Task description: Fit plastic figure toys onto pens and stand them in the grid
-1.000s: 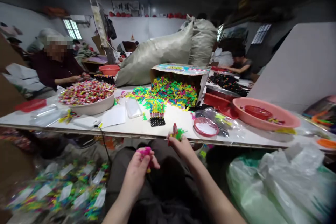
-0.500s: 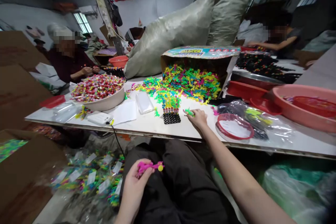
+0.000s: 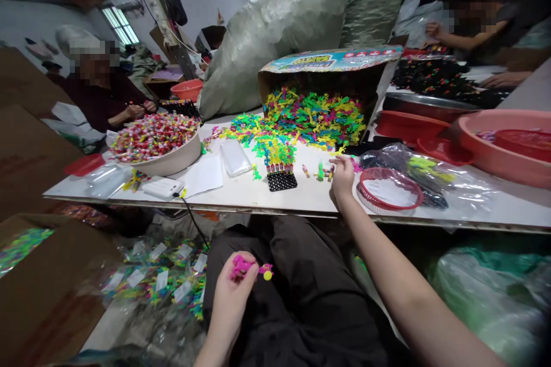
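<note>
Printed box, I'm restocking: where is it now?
The printed box is right of centre in the head view, between the black tray and grey sacks.

On the table [image 3: 232,198], a bowl [image 3: 185,157] stood left of a rack [image 3: 282,183], with a basket [image 3: 390,205] and a basin [image 3: 512,161] to its right. Behind the rack, a box [image 3: 318,63] held toy figures [image 3: 314,117]; sacks [image 3: 275,40] rose behind the box.

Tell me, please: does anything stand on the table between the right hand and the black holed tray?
Yes: a green figure and, nearer the tray, a small multicoloured piece are on the table between the right hand and the black holed tray.
</note>
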Available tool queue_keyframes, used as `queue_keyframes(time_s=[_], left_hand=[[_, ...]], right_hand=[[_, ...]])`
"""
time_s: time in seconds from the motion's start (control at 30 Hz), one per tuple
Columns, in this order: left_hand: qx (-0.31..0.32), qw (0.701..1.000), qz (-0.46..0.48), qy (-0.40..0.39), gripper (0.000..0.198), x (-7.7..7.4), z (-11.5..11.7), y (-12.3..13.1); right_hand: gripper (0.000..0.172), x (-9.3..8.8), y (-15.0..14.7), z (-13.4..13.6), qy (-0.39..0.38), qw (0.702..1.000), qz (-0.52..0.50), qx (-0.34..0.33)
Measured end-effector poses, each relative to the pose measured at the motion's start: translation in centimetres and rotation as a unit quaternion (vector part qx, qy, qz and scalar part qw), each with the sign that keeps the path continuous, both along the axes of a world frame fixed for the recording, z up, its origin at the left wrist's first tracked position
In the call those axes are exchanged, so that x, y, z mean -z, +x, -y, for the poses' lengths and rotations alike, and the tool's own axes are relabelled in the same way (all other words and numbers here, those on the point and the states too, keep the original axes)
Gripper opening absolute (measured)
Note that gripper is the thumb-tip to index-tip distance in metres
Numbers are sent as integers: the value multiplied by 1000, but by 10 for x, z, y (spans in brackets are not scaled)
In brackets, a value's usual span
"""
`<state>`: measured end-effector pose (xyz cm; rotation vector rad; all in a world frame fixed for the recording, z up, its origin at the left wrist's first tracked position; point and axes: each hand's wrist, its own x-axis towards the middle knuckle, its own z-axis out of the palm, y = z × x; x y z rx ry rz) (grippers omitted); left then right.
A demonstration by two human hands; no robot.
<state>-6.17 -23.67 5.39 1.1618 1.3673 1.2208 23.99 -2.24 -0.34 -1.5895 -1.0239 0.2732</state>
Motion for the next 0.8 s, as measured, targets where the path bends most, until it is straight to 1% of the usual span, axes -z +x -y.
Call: queue_keyframes(time_s=[0.03,0.07,0.13,0.23,0.3,0.37,0.43,0.5,0.57,0.6,0.63,0.7,0.8], left_hand=[[-5,1000,4,-2,23,-1,0,1],[-10,1000,7,-3,25,-2,0,2],[-18,1000,10,-4,28,-6,0,4],[-30,999,12,3,31,-10,-1,6],[-32,999,18,4,30,-9,-2,5],[-32,999,28,-8,30,-7,-3,3],[-32,998,42,-32,32,-5,-5,2],[-31,996,61,-50,35,-5,-5,2],[-35,995,80,-44,38,-8,-6,3],[-40,995,90,-35,39,-10,-7,4],[-44,994,101,-27,39,-11,-7,4],[-50,990,128,-21,36,-13,-9,5],[-57,986,159,-15,28,-12,-9,5]], right_hand=[[43,1,4,2,8,1000,-21,13],[42,1,7,4,0,999,-21,31],[37,2,11,8,-55,997,32,54],[29,2,7,13,-151,978,135,42],[30,2,2,14,-186,966,177,34],[31,1,-1,14,-202,958,201,37],[28,0,-3,14,-205,957,198,61],[26,0,-2,14,-182,963,170,106],[26,1,0,13,-144,969,139,146],[27,1,2,12,-126,971,131,154],[27,2,3,11,-116,973,128,152],[27,4,3,9,-118,976,132,126],[29,6,1,8,-155,972,166,63]])
